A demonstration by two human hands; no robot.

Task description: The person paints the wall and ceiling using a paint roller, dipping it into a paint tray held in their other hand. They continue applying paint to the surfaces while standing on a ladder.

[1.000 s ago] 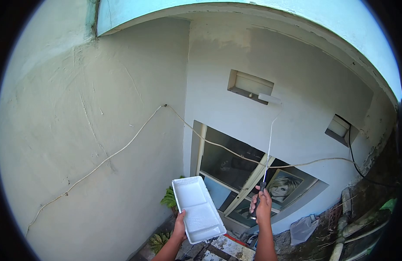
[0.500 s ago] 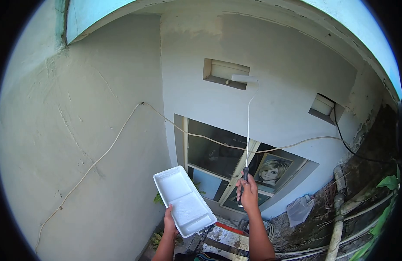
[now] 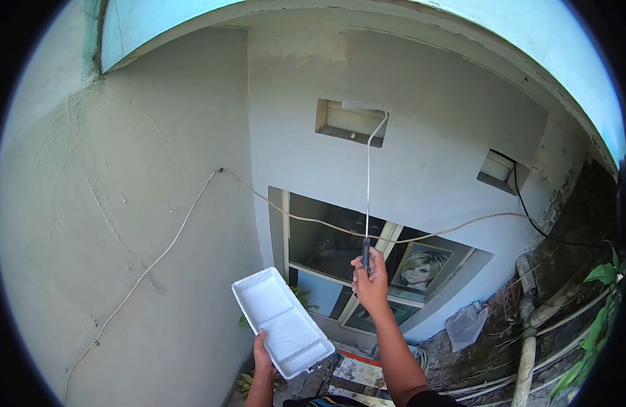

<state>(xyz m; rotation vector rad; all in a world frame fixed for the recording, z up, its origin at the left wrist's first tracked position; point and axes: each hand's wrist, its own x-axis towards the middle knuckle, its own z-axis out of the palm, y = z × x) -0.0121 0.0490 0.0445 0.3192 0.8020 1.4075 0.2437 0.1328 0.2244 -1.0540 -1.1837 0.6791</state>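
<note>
My right hand (image 3: 370,279) is wrapped round the black handle of a paint roller (image 3: 368,197). Its long thin frame reaches up the wall, and the white roller sleeve (image 3: 362,105) lies across the top edge of a small recessed vent (image 3: 340,127). Lower left, my left hand (image 3: 262,353) grips the side of a white paint tray (image 3: 275,315), which is tilted and coated with white paint. The fingers under the tray are hidden.
A pale cable (image 3: 313,220) hangs across the walls and window (image 3: 326,237). Right of it are a second vent (image 3: 497,171) with a black cable, a plastic bag (image 3: 467,325), pipes (image 3: 527,349) and leaves. A slatted, paint-stained surface (image 3: 359,374) lies below.
My right hand and the roller have moved left and slightly up, bringing the sleeve to the vent's top edge. The tray has shifted slightly left and down in view.
</note>
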